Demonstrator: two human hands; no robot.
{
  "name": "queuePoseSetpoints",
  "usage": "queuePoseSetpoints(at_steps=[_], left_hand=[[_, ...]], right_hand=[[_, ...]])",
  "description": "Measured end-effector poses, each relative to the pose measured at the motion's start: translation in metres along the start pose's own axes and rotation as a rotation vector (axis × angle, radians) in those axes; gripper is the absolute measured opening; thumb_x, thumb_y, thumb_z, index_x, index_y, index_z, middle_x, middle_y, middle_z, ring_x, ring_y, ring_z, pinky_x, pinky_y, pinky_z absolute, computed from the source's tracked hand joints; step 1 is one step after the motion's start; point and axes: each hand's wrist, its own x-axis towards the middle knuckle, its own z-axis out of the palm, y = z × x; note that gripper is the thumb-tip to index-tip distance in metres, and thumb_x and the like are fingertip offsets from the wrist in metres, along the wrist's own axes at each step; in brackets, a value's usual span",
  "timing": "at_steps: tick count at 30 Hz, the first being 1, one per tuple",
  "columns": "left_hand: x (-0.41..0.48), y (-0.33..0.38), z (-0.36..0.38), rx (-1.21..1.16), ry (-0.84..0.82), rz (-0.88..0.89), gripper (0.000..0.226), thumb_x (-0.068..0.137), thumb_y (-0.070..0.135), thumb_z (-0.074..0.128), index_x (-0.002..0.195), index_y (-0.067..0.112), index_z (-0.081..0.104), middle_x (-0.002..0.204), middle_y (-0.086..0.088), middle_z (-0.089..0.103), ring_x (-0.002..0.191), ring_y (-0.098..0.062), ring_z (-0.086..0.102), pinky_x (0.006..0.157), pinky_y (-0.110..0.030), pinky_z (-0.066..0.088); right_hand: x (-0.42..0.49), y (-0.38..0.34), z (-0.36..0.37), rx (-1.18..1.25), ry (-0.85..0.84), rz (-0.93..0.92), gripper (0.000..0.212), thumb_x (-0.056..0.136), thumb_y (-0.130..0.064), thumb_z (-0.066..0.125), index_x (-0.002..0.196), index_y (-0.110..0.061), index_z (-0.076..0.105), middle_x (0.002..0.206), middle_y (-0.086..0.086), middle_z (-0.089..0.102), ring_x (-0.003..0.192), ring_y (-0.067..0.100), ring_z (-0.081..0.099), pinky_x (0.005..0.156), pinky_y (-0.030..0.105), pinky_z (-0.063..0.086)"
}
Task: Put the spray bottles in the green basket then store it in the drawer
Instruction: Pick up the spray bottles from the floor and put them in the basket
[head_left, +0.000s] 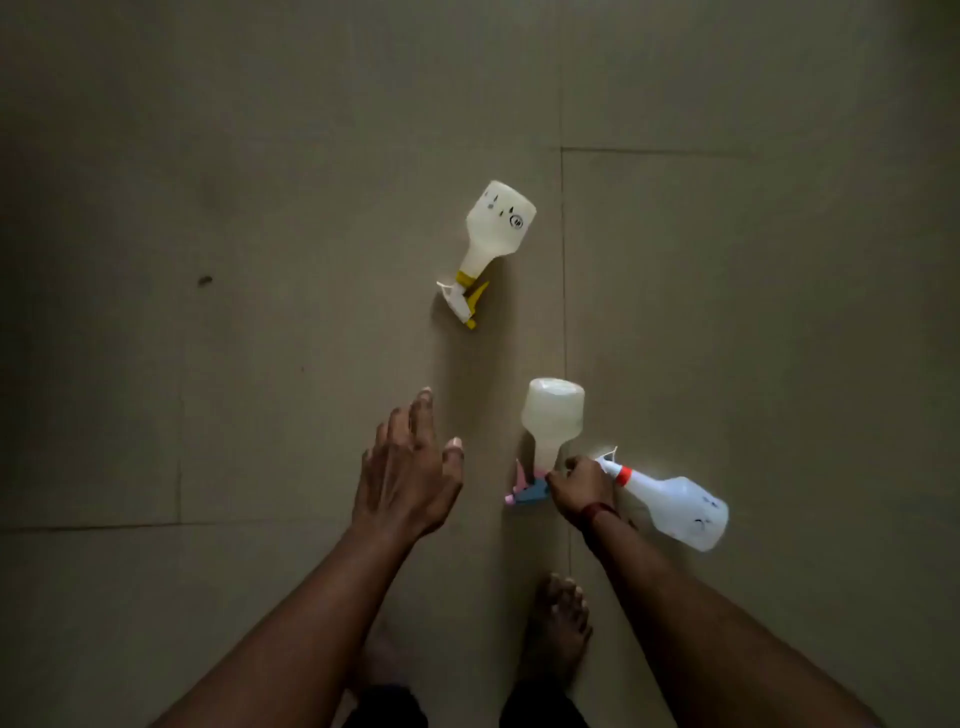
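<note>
Three spray bottles are in view on a dim tiled floor. A pale bottle with a yellow trigger (496, 231) lies alone on the floor, ahead of both hands. A second pale bottle with a blue and pink head (553, 415) points its base away from me. A white bottle with an orange collar (680, 509) angles out to the right. My right hand (579, 486) is closed over the orange-collared bottle's head and sits against the blue and pink head. My left hand (408, 467) hovers with fingers spread, holding nothing, left of the second bottle. No green basket or drawer is visible.
The floor is large beige tiles with dark grout lines (563, 260). My bare feet (563, 629) stand at the bottom of the view, just below the hands. A small dark speck (204, 281) lies on the tile at the left.
</note>
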Motion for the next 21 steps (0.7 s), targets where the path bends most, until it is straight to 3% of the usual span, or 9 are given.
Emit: queuePoseSetpoints(at_steps=[3, 9, 16, 21], left_hand=[[0.024, -0.008, 0.009, -0.105, 0.062, -0.041, 0.062, 0.09, 0.038, 0.052, 0.144, 0.015, 0.033, 0.134, -0.015, 0.05, 0.116, -0.032, 0.051, 0.092, -0.044, 0.046], [0.036, -0.02, 0.026, -0.138, -0.022, -0.039, 0.038, 0.09, 0.032, 0.054, 0.125, 0.017, 0.055, 0.12, -0.012, 0.063, 0.105, -0.029, 0.061, 0.085, -0.036, 0.049], [0.013, -0.03, 0.028, -0.161, -0.011, -0.03, 0.032, 0.09, 0.032, 0.053, 0.118, 0.018, 0.059, 0.118, -0.01, 0.065, 0.105, -0.028, 0.062, 0.087, -0.039, 0.051], [-0.013, -0.03, 0.003, -0.186, 0.028, -0.105, 0.031, 0.089, 0.031, 0.055, 0.117, 0.018, 0.06, 0.117, -0.01, 0.065, 0.106, -0.03, 0.062, 0.087, -0.04, 0.052]], right_hand=[[0.025, -0.002, 0.017, 0.05, 0.016, 0.026, 0.031, 0.082, -0.029, 0.065, 0.103, -0.006, 0.062, 0.107, 0.019, 0.068, 0.101, 0.036, 0.062, 0.087, 0.041, 0.052], [0.057, 0.0, 0.047, 0.061, 0.068, 0.126, 0.044, 0.073, -0.038, 0.07, 0.105, -0.009, 0.061, 0.108, 0.016, 0.068, 0.103, 0.037, 0.062, 0.078, 0.035, 0.048], [0.063, -0.001, 0.042, 0.109, 0.028, 0.099, 0.038, 0.076, -0.039, 0.065, 0.099, -0.009, 0.066, 0.1, 0.015, 0.07, 0.096, 0.036, 0.064, 0.085, 0.044, 0.054], [0.016, -0.015, 0.01, 0.226, 0.072, 0.001, 0.039, 0.076, -0.043, 0.069, 0.087, -0.006, 0.072, 0.086, 0.013, 0.075, 0.084, 0.03, 0.069, 0.076, 0.036, 0.054]])
